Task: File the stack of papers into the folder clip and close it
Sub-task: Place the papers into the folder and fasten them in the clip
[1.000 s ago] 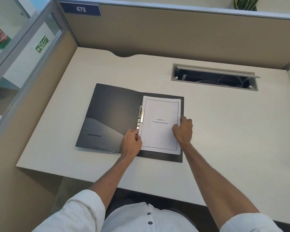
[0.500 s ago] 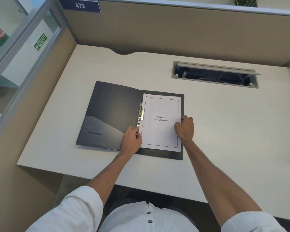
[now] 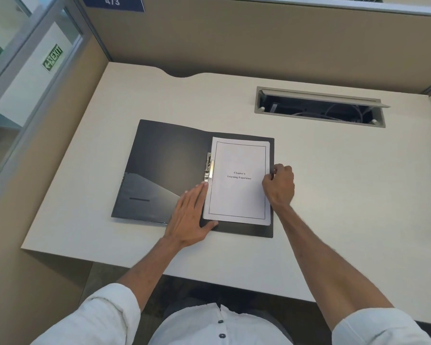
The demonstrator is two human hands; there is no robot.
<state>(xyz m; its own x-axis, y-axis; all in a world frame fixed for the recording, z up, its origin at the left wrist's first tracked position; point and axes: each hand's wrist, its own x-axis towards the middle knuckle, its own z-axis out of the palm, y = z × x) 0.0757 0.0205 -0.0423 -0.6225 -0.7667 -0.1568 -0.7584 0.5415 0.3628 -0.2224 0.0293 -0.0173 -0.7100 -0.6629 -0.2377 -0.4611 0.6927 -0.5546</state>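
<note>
On the far left, a glass panel shows a green exit sign [image 3: 52, 58], and above it a blue plate [image 3: 112, 2] reads 473 on the partition. On the pale tabletop [image 3: 346, 195] in front of me the black folder [image 3: 167, 168] lies open and flat, its left flap bare but for a slanted inner pocket [image 3: 144, 195] at the lower corner.

My left hand [image 3: 190, 220] lies flat, palm down, over the folder's lower middle, just left of the spine. Its grip is wide open and has hold of nothing: the fingers [image 3: 197, 192] stretch forward with their tips close to the bottom of the metal clip [image 3: 208, 168], and the thumb rests along the lower left corner of the stack of papers [image 3: 238, 180].

The clip runs along the spine and meets the left edge of the stack; I cannot tell whether it is pressed down over the sheets. The stack sits on the folder's right flap, top sheet printed "Chapter 6 Learning Experience", edges roughly squared.

My right hand [image 3: 279, 185] is curled at the stack's right edge, about midway up, fingers bent inward against the papers and the folder's rim; whether it actually pinches the sheets I cannot tell.

Further right, near the back, a cable slot [image 3: 319, 108] stands open in the tabletop, with wires inside.
</note>
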